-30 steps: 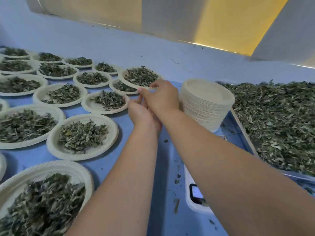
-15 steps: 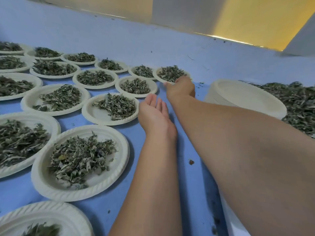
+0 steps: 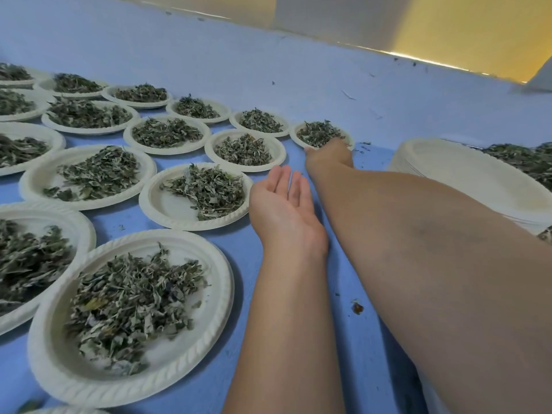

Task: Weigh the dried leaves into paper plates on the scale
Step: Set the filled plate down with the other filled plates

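Observation:
Several white paper plates with dried green leaves lie in rows on the blue table; the nearest filled plate [image 3: 209, 351] is at lower left. My right hand [image 3: 330, 155] reaches far forward and holds the near rim of the last filled plate [image 3: 295, 135], which rests on the table at the end of the back row. My left hand [image 3: 283, 198] rests palm up, fingers apart and empty, beside a filled plate [image 3: 167, 210]. The scale is hidden under my right forearm.
A stack of empty paper plates [image 3: 466, 174] stands at right, with a heap of loose dried leaves [image 3: 525, 162] behind it. A blue wall [image 3: 268, 64] rises behind the plates. Leaf crumbs [image 3: 357, 307] dot the bare blue strip under my arms.
My right hand carried the filled plate forward and set it at the end of the back row. My left hand let go and turned palm up. The view moved closer.

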Motion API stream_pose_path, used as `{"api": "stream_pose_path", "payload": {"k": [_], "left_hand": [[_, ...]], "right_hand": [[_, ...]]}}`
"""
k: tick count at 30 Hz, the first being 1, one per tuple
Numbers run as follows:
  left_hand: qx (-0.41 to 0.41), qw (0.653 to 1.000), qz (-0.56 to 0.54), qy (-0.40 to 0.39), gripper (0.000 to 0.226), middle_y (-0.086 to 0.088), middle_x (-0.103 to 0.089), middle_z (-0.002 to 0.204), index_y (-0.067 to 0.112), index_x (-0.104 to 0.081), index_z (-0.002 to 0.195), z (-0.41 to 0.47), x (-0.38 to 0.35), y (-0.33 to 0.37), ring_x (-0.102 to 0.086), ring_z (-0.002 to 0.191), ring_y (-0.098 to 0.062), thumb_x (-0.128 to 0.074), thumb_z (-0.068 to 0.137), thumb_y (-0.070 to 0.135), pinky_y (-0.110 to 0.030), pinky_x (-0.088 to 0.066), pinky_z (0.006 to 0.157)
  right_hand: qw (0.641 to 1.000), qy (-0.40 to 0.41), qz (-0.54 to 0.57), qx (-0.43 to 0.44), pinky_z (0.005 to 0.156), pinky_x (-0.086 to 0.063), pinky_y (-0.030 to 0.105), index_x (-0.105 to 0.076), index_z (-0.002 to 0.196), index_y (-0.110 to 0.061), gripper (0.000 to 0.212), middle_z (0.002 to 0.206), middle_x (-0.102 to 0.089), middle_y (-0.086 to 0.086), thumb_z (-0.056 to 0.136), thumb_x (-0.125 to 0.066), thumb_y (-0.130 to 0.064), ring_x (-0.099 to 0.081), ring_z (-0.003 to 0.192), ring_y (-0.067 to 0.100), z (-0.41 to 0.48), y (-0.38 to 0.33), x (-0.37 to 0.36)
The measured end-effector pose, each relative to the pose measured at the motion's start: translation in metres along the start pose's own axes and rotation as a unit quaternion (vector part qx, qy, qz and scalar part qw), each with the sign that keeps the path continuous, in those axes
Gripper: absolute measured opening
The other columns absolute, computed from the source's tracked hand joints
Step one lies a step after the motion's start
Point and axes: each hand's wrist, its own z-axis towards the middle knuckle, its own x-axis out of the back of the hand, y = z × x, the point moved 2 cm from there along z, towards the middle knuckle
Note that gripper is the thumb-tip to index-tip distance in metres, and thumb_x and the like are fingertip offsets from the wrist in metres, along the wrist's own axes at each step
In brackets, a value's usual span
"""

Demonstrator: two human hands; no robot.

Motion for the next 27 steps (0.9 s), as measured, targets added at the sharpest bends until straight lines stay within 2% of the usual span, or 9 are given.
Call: {"api": "stream_pose_path", "payload": {"k": [9,19,24,27], "left_hand": [[0.000,1.000,0.005,0.007,0.038,-0.014,-0.070,0.123,0.004,-0.066,0.108,0.003,0.003,0.003,-0.067,0.115,-0.025,-0.032,0.108,0.020,-0.039,-0.052,0.108],[-0.001,1.000,0.027,0.000,0.036,-0.013,-0.071,0.122,0.004,-0.066,0.106,0.002,0.001,-0.001,-0.067,0.116,-0.025,-0.032,0.105,0.017,-0.036,-0.054,0.105],[-0.008,0.999,0.034,-0.004,0.035,-0.014,-0.070,0.121,0.003,-0.065,0.105,0.002,0.000,-0.004,-0.068,0.114,-0.025,-0.031,0.105,0.015,-0.036,-0.053,0.105],[-0.026,0.998,0.050,0.001,0.034,-0.011,-0.069,0.115,0.006,-0.064,0.100,-0.002,0.001,-0.010,-0.066,0.111,-0.022,-0.031,0.104,0.013,-0.033,-0.052,0.105]], "right_hand": [[1.000,0.001,-0.024,0.012,0.115,-0.034,0.044,-0.042,0.144,-0.003,0.044,0.151,-0.042,0.020,0.105,-0.046,-0.022,-0.041,0.140,0.034,0.002,-0.007,0.001],[0.998,0.019,-0.053,0.004,0.120,-0.022,0.046,-0.031,0.148,-0.004,0.051,0.157,-0.030,0.021,0.103,-0.045,-0.024,-0.028,0.146,0.035,-0.007,-0.008,0.001],[0.998,0.035,-0.052,-0.012,0.120,-0.016,0.051,-0.036,0.143,-0.013,0.050,0.155,-0.037,0.014,0.097,-0.047,-0.030,-0.030,0.146,0.028,-0.006,-0.008,-0.007],[0.999,0.028,-0.014,0.025,0.114,-0.028,0.048,-0.042,0.134,-0.014,0.045,0.143,-0.050,0.010,0.094,-0.048,-0.033,-0.044,0.136,0.028,-0.013,-0.021,-0.002]]}}
